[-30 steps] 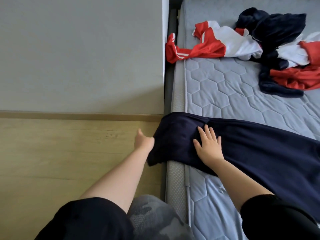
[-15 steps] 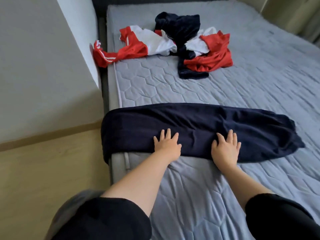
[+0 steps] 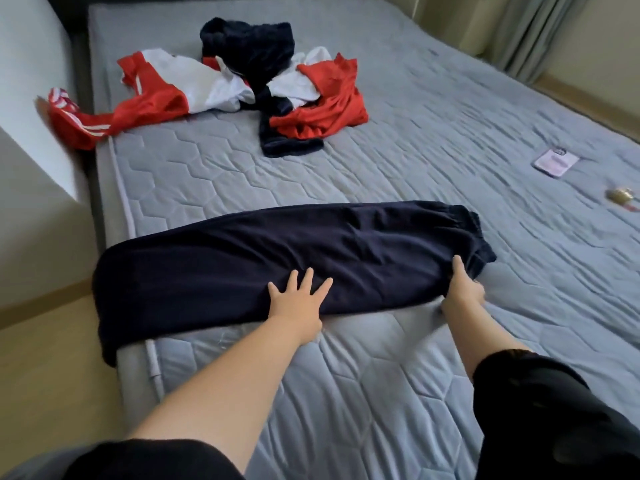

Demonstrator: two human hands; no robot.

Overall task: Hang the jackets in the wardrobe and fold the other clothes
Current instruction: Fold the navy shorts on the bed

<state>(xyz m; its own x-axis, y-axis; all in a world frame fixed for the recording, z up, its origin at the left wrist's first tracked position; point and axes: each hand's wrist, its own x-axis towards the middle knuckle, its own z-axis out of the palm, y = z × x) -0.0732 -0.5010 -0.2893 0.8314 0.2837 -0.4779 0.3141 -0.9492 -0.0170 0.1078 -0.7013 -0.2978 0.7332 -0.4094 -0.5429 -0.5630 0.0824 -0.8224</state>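
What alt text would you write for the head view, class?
A person's left hand presses flat on navy trousers laid across a grey bed, while the right hand grips them near the cuffs. A pile of red, white and navy clothes lies farther up the bed.

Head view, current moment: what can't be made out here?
navy trousers: the left end droops over the mattress edge, hiding that end.
right hand: fingers tucked under the trousers' cuff end; only the thumb shows.
clothes pile: tangled, so the garment count and which are jackets are unclear.
gold object: small, blurred, at the right frame edge.
The wardrobe: out of frame.
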